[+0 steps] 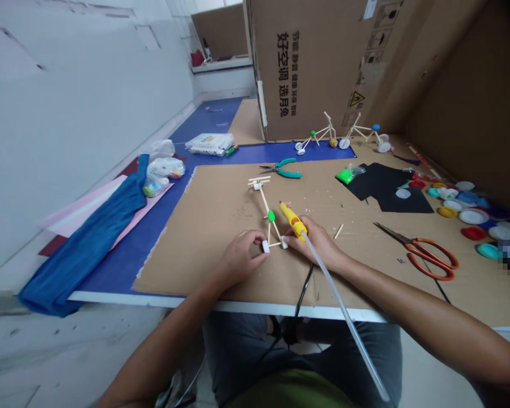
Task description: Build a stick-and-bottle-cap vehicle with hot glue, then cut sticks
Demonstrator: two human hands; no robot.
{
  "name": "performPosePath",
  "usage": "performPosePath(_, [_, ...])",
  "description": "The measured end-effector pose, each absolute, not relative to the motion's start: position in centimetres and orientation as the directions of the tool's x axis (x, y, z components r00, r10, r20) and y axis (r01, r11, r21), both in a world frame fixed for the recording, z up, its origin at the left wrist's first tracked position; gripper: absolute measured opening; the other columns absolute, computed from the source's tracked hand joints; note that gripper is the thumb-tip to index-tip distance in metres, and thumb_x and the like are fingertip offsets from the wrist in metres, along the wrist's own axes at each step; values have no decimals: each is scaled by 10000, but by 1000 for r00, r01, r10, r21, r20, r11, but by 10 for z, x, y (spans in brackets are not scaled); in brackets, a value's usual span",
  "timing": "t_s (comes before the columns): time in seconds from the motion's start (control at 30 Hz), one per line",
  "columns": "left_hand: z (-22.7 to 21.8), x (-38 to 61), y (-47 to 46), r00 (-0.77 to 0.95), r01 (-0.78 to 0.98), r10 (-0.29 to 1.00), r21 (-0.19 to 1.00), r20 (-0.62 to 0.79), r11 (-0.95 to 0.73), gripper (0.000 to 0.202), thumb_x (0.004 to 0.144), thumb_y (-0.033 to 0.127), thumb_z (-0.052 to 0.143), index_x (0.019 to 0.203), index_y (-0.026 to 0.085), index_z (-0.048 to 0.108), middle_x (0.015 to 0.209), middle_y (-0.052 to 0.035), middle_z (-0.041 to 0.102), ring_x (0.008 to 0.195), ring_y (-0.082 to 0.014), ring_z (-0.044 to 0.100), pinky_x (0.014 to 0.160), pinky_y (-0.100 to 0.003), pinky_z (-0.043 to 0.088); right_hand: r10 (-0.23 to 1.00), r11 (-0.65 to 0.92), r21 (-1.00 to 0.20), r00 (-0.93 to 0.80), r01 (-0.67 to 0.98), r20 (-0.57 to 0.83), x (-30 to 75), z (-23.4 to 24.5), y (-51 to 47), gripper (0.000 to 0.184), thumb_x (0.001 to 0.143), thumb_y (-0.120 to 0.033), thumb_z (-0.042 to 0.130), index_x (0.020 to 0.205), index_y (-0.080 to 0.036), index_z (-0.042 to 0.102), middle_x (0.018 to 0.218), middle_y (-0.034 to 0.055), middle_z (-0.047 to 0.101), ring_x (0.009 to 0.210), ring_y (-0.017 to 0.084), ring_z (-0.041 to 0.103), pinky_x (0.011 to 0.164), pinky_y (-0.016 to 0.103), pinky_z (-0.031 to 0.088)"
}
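Note:
My left hand (240, 256) pinches a small white piece (266, 246) at the near end of a stick frame (268, 212) that lies on the cardboard sheet (221, 226). The frame is made of thin wooden sticks with a green bead in the middle and white pieces at its joints. My right hand (321, 243) is wrapped round a yellow glue gun (293, 220), from whose back a long clear glue stick (344, 311) trails toward me. The hand also touches the frame's near right joint. The gun's nozzle points away from me.
Green-handled pliers (283, 168) lie further out. Orange scissors (429, 255), black paper (386, 184) and several coloured bottle caps (467, 212) are at the right. Two finished stick bicycles (344, 136) stand by a big cardboard box (323, 62). Blue cloth (89, 238) and plastic bags (164, 167) are left.

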State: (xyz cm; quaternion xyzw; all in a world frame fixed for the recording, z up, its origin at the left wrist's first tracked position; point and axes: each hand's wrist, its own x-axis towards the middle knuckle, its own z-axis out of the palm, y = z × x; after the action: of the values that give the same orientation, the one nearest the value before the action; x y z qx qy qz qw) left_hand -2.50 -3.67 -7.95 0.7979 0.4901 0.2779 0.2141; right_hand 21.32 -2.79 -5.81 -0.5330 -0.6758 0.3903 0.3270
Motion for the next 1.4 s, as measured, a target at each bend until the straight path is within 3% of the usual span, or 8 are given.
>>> performPosePath(0.17, [-82,-25,-36,376,659,892,605,249,-447,260,779,179,689,1022,207,602,973,-35,673,934,-197,634,865,-349,508,962,205,-941,-232,270,143,210,-71,-26,209,840,-288,621,1039,-227,605,1031,43,723,943,219,671,864,390,508])
performPosePath(0.27, [-82,-25,-36,378,665,893,599,245,-445,262,782,179,687,1028,209,602,976,-38,674,935,-199,634,867,-356,507,961,186,-964,-238,191,139,207,-77,-25,240,842,-266,606,1079,-235,588,1055,41,723,942,215,674,877,406,523])
performPosePath(1.17, [-81,-26,-36,387,660,887,596,253,-458,279,776,187,693,1039,216,606,974,-35,676,928,-200,636,866,-357,510,953,214,-943,-267,254,145,208,-77,-23,188,847,-275,590,1022,-241,651,991,44,711,876,213,655,837,398,532])
performPosePath(1.4, [-83,-26,-35,380,658,889,602,255,-453,276,775,175,689,1035,214,604,978,-37,674,935,-200,637,863,-354,510,964,252,-915,-164,316,209,211,-65,-34,172,888,-324,578,1033,-234,562,969,43,694,883,212,660,837,377,507])
